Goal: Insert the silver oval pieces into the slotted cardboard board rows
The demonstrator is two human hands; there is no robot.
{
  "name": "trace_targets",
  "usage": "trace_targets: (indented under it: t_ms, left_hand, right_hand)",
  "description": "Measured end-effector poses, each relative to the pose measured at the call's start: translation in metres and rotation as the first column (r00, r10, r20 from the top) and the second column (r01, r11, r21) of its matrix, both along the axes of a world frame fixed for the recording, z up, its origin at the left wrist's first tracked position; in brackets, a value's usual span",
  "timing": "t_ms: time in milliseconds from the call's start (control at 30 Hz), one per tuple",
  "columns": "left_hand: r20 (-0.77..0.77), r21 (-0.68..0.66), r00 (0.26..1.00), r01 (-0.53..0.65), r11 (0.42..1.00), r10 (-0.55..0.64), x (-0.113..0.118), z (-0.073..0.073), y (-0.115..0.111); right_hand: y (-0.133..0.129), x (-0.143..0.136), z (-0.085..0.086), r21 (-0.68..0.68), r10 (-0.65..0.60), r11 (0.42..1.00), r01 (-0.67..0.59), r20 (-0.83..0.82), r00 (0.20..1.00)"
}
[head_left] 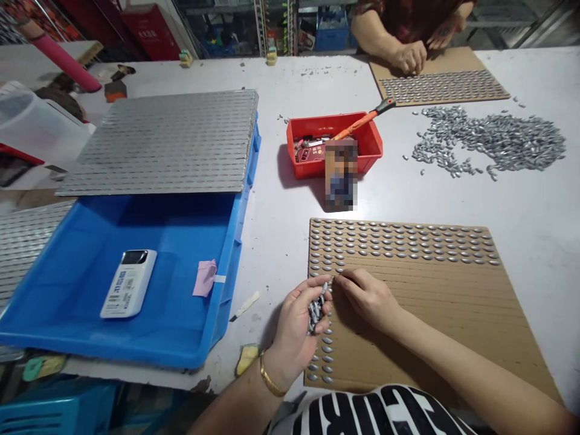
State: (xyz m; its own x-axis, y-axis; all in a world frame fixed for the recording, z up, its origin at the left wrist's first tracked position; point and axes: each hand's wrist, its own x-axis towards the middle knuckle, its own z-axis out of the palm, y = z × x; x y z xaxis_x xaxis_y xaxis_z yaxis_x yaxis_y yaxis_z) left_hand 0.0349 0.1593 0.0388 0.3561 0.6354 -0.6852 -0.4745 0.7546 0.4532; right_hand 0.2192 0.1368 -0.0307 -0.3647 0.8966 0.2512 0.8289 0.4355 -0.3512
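My left hand is curled round a handful of small silver almond-shaped pieces, palm turned up above the left side of a cardboard sheet. Close beside it, my right hand has its fingertips pinched together at the sheet, near the left end of the rows. Whatever lies between those fingertips is too small to make out. Rows of the same silver pieces cover the sheet's far part, and more run down its left edge. Bare cardboard with thin dark lines fills the rest.
Left stands a blue tray holding a white device, with a filled sheet across its far part. A red bin with an orange-handled tool is ahead. Beyond the loose silver pile, another person's hand works at a second sheet.
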Motion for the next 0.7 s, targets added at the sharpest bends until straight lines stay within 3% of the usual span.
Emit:
trace_targets:
  t_ms: [167,267,333,400,500,600,700]
  left_hand:
    - [-0.038,-0.013,0.998,0.05,0.999,-0.051,0.003,0.001,-0.001]
    - [-0.047,-0.005,0.996,0.074,0.997,-0.074,0.004,0.0,-0.004]
    - [-0.046,0.011,0.994,0.096,0.995,-0.095,0.005,-0.002,-0.005]
    - [-0.048,0.03,0.991,0.129,0.991,-0.128,0.005,-0.003,-0.006]
    - [-0.052,0.047,0.984,0.171,0.984,-0.169,0.005,-0.004,-0.008]
    - [-0.048,0.052,0.978,0.208,0.977,-0.205,0.006,-0.006,-0.01]
    - [-0.031,0.042,0.977,0.214,0.976,-0.213,0.007,-0.007,-0.009]
  right_hand:
    - [0.0,0.001,-0.003,-0.042,-0.018,0.999,0.015,-0.06,0.998]
    - [0.0,0.001,0.005,-0.119,-0.07,0.992,0.041,-0.248,0.966]
    - [0.0,0.001,0.018,-0.235,-0.149,0.971,0.048,-0.431,0.89]
    - [0.002,0.001,0.035,-0.397,-0.25,0.918,0.002,-0.573,0.78]
    - [0.005,0.001,0.058,-0.568,-0.314,0.8,-0.196,-0.673,0.67]
    - [0.007,0.003,0.069,-0.636,-0.348,0.706,-0.311,-0.695,0.63]
    - [0.005,0.004,0.072,-0.641,-0.336,0.701,-0.313,-0.684,0.647]
